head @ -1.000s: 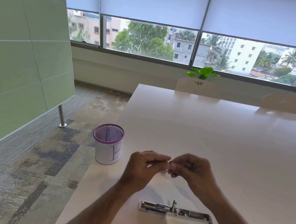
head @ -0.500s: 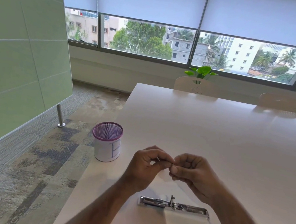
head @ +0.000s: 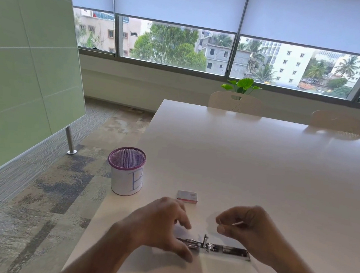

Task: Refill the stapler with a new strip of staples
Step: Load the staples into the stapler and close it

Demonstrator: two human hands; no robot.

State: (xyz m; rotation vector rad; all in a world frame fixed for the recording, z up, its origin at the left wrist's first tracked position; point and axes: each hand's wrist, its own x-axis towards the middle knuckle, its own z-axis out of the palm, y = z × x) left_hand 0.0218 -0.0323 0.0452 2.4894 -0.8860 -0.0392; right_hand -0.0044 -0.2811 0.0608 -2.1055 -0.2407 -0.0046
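On our white table (head: 249,165), near its front left edge, sit a mesh cup (head: 126,170) and, just right of it, a small staple box (head: 187,197). Closer to us lies the stapler (head: 214,247), swung open flat with its metal channel facing up.

Our left hand (head: 161,224) hovers over the stapler's left end, fingers spread and grasping nothing; it is motion-blurred, so we cannot tell whether it touches the metal. Our right hand (head: 247,228) is pinched on a thin pale sliver (head: 238,224), which we judge to be the staple strip, held above the stapler's right half.

Our worry is the strip: it looks small and brittle, and a hard pinch or a skewed entry into the channel could snap it or scatter staples. If the left hand fails to steady the stapler, it may slide toward the nearby table edge.
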